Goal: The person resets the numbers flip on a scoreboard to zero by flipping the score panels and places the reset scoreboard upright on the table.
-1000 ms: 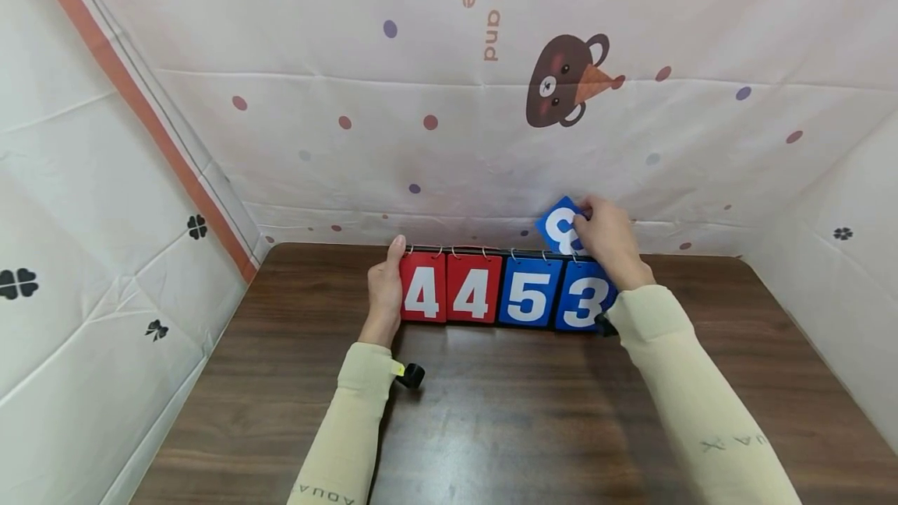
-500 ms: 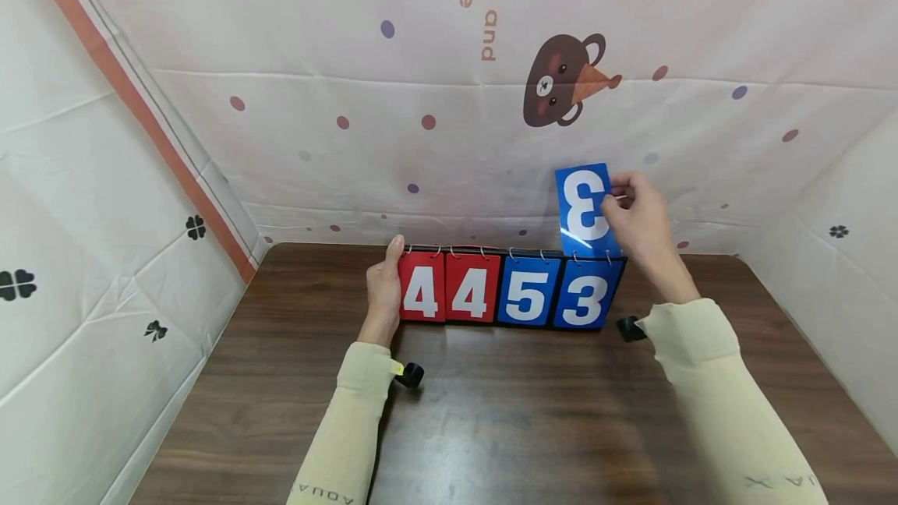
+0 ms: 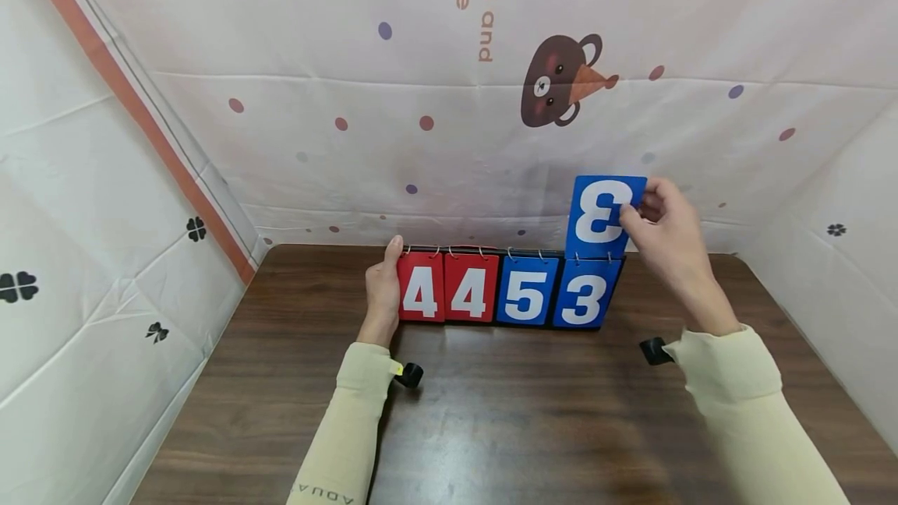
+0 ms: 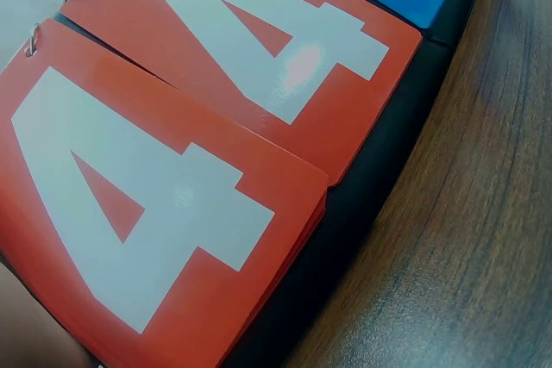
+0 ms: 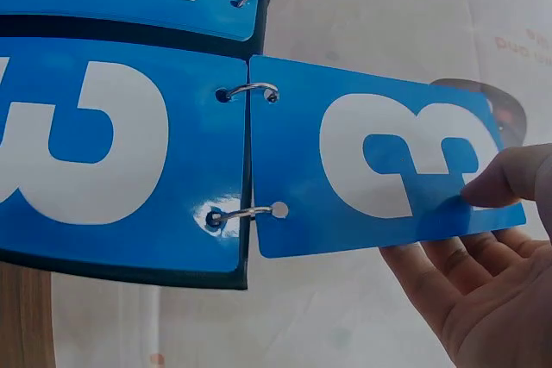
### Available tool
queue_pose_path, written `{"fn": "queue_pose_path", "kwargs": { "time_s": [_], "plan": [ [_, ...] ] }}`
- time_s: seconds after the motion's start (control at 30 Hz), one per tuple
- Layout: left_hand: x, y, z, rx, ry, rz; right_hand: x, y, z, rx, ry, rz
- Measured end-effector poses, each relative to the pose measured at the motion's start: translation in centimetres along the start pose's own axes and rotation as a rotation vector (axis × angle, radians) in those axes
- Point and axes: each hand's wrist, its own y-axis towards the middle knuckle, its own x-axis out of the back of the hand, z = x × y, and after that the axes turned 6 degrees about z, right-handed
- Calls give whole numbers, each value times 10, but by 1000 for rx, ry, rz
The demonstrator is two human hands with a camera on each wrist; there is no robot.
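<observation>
A flip scoreboard point(image 3: 497, 324) stands near the back of the table, with two red 4 cards point(image 3: 421, 287), a blue 5 card point(image 3: 526, 292) and a blue 3 card point(image 3: 584, 294) hanging in front. My left hand point(image 3: 382, 291) grips its left end, thumb up along the edge. Above the top edge, another blue card point(image 5: 293, 144) is raised on its two metal rings point(image 5: 250, 90), its 3 upside down in the head view. My right hand point(image 3: 669, 228) pinches this card at its outer right corner, thumb on the face and fingers behind.
The scoreboard rests on a dark wooden table point(image 3: 449, 411). Close behind rises a pale printed cloth wall point(image 3: 316, 162), and another cloth panel point(image 3: 105, 256) borders the left side. A small black camera point(image 3: 409, 375) sits at the left wrist and another point(image 3: 655, 351) at the right.
The raised blue card has gone from tilted and partly covered to upright in line with the board. My right hand has moved right, still pinching it. The left hand has stayed in place.
</observation>
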Motion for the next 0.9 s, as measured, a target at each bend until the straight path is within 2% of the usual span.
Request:
{"fn": "queue_pose_path", "kwargs": {
  "time_s": [0.23,0.63,0.9],
  "plan": [
    [-1,0,0,-3,-1,2,7,-16,1,33,-11,11],
    [1,0,1,-12,-4,8,11,-33,-3,157,-27,36],
    [0,0,0,-4,28,-1,15,-40,-5,147,-40,30]
  ]
}}
